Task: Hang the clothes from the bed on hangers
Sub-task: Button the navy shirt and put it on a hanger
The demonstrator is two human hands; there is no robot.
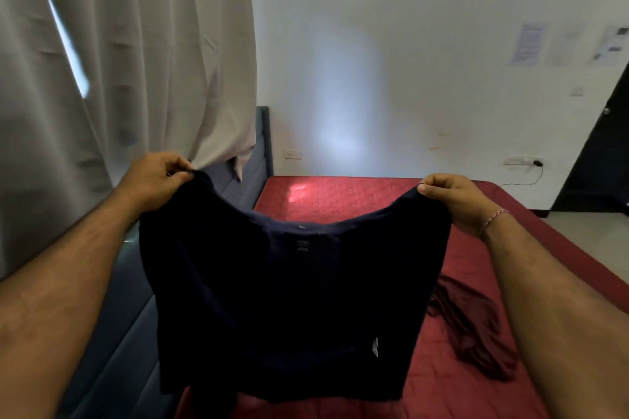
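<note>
Maroon garment (476, 326) on bed (357, 194) — behind held navy shirt (292, 299)

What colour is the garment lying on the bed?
Dark maroon garment, seen in the head view.

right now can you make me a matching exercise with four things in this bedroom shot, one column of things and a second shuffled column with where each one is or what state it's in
Things
1. dark navy shirt
2. crumpled maroon garment
3. beige fabric curtain
4. black charger plug with cord

Place or state
A. hanging at the left beside the blue headboard
B. lying on the red quilted bed cover
C. in a wall socket at the right
D. held up, spread between the left hand and right hand

Pairs: 1-D, 2-B, 3-A, 4-C
</note>
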